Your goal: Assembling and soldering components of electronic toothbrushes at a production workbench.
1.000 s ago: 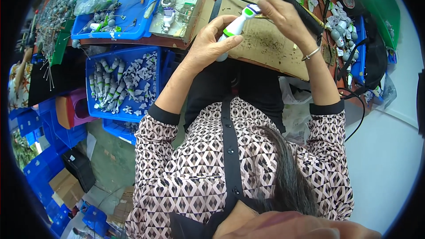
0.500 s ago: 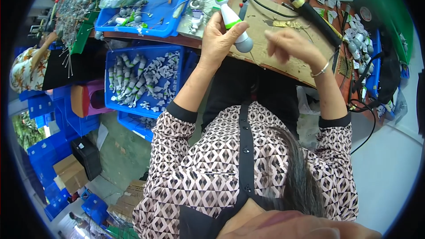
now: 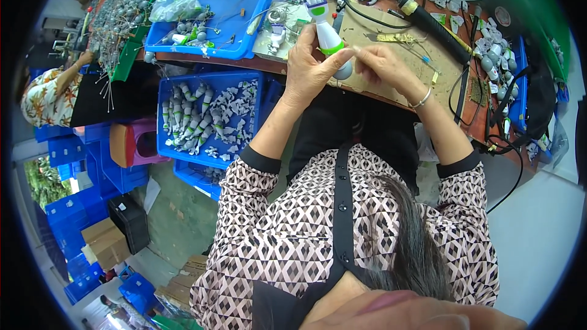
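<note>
My left hand (image 3: pixel 309 64) is wrapped round a white plastic toy arm (image 3: pixel 330 38) with a green band, a hand-like upper end and a grey ball at its lower end. It holds the piece tilted over the table's near edge. My right hand (image 3: pixel 391 70) has its fingers curled together close beside the grey ball and the left thumb; what they pinch, if anything, is hidden. A worn cardboard sheet (image 3: pixel 367 30) lies under both hands. On it, right of the hands, is a thin piece with a blue end (image 3: pixel 426 59).
A blue tray (image 3: pixel 238 46) with loose parts stands at left on the table. Below it, a blue crate (image 3: pixel 164 140) holds similar toy arms and white pieces. A black-handled tool (image 3: pixel 437 30) with a cable lies at right. Another person (image 3: pixel 49 98) works at far left.
My right hand has moved left and in, from apart to beside the grey ball. The toy arm is now more upright in my left hand. The whole view has shifted slightly.
</note>
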Demonstrator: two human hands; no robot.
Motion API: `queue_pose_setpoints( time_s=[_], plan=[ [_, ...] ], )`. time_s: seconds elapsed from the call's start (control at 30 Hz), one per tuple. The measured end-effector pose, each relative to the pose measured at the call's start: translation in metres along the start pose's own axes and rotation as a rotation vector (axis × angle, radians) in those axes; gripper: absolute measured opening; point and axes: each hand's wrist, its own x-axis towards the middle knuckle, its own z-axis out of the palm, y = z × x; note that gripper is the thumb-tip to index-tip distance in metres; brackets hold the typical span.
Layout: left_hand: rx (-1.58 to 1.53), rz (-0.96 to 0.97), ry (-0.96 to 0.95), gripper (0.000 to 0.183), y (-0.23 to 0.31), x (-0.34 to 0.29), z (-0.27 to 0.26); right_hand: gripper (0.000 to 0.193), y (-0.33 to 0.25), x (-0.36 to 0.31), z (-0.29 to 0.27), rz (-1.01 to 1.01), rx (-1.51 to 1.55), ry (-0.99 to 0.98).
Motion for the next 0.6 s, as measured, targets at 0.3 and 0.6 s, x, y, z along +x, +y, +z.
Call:
queue_pose_setpoints(
  time_s=[0.3,0.6],
  plan=[
    [0.460,0.227,-0.440,0.035,0.005,0.006,-0.008,0.047,-0.023,-0.028,-0.036,-0.976,-0.382,0.158],
    [0.771,0.401,-0.432,0.025,-0.012,0.008,-0.002,0.026,0.016,-0.033,-0.012,-0.750,-0.710,0.381]
  ],
)
